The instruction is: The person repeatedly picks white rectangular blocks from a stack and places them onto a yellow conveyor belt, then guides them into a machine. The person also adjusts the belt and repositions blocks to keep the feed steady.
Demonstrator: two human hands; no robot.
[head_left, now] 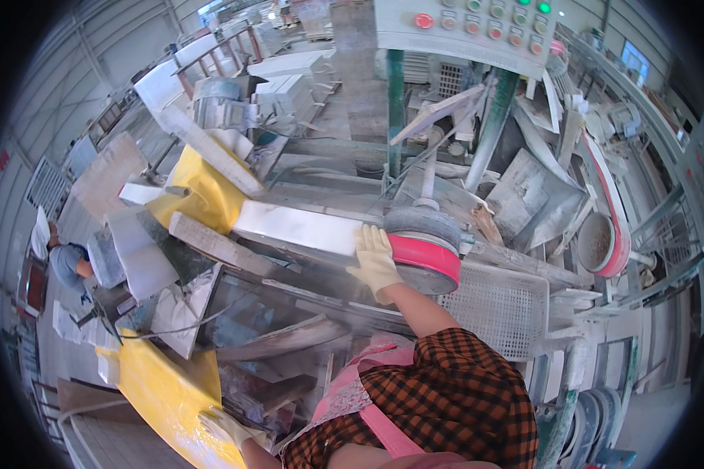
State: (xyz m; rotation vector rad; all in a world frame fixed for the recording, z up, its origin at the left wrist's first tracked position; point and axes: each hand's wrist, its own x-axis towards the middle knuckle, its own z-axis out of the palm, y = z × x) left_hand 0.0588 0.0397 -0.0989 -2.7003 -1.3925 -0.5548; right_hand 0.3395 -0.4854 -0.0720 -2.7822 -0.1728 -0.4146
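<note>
My right hand [375,262], in a pale cream glove, lies with its fingers stretched over the right end of a long white bar [297,227]. Just beside the fingertips, a red belt [422,251] wraps round a dusty wheel [426,279]. A yellow sheet [203,187] drapes by the bar's left end. Low on the left, my left hand [225,428], in a similar glove, rests with fingers extended on a larger yellow cover [160,391]. Nothing shows gripped in either hand.
A control panel [465,31] with coloured buttons stands ahead. A white perforated crate [508,309] sits right of the wheel. Another red-belted wheel [597,241] is at the far right. Dusty boards [289,336] lie between my arms. A person [70,262] is at the left.
</note>
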